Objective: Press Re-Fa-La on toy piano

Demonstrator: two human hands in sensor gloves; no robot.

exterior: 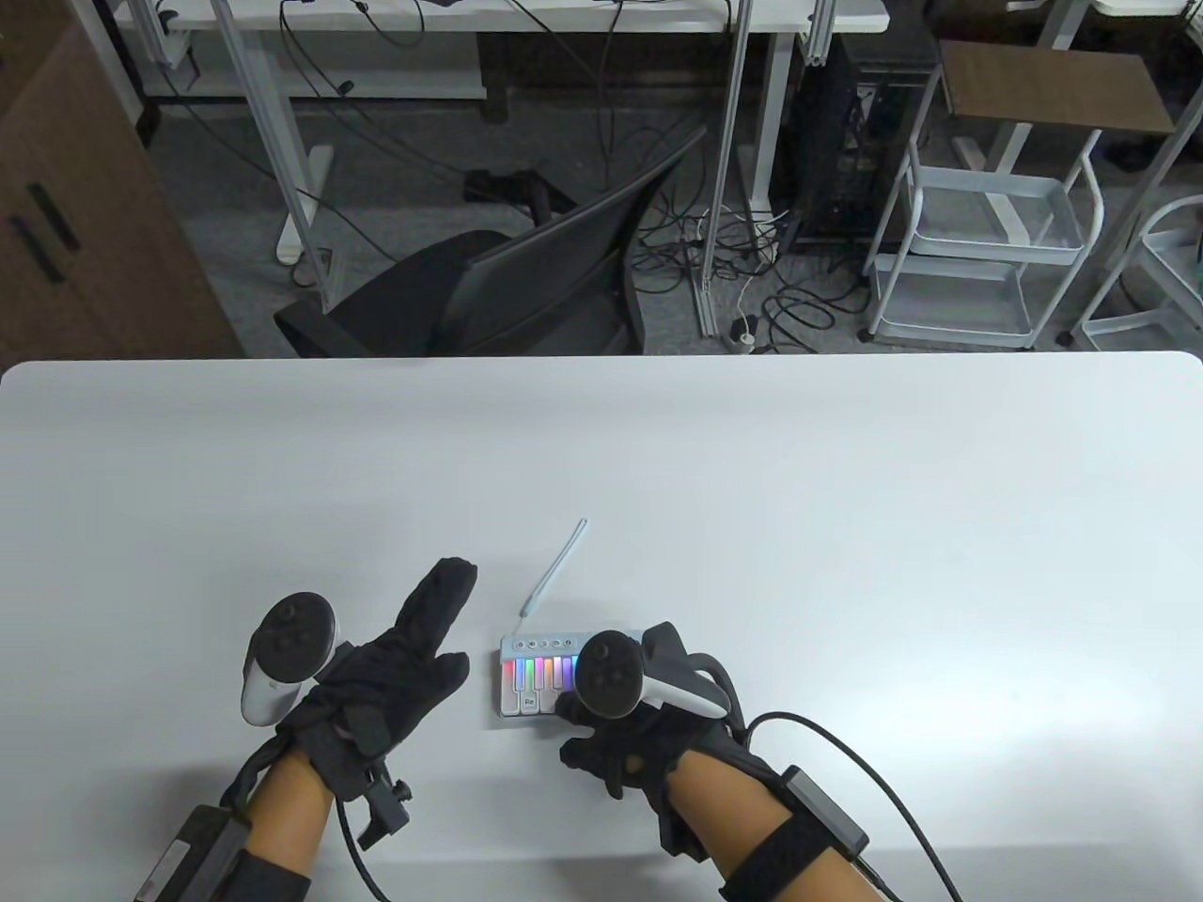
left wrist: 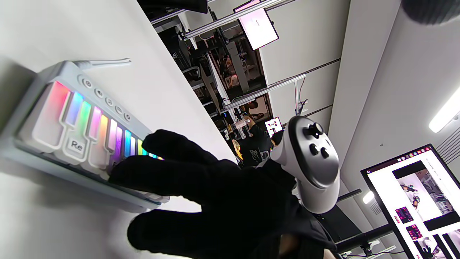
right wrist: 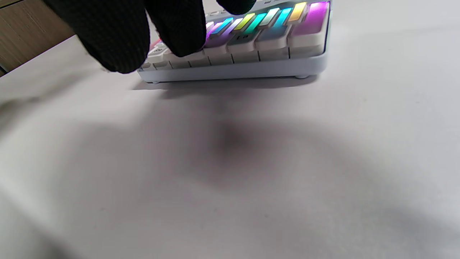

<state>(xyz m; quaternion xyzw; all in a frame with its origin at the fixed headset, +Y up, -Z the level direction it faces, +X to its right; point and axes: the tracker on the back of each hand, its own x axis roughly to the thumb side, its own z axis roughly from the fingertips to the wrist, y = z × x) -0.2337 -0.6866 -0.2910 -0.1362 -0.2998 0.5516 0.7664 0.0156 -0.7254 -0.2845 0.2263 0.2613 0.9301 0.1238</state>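
Observation:
The toy piano (exterior: 528, 678) is small and pale blue, with rainbow-lit keys and a white key marked Re (exterior: 527, 701). It lies near the table's front, and also shows in the left wrist view (left wrist: 54, 118) and the right wrist view (right wrist: 258, 50). My right hand (exterior: 573, 714) is over the piano's right half. One fingertip (right wrist: 179, 39) presses a white key that appears to be two places right of Re. The other fingers (left wrist: 172, 144) are held above the keys. My left hand (exterior: 428, 629) lies open on the table left of the piano and touches nothing.
A short white cable (exterior: 554, 573) runs from the piano's back edge towards the table's middle. The white table (exterior: 846, 526) stretches wide on all sides. A black office chair (exterior: 489, 291) stands beyond the far edge.

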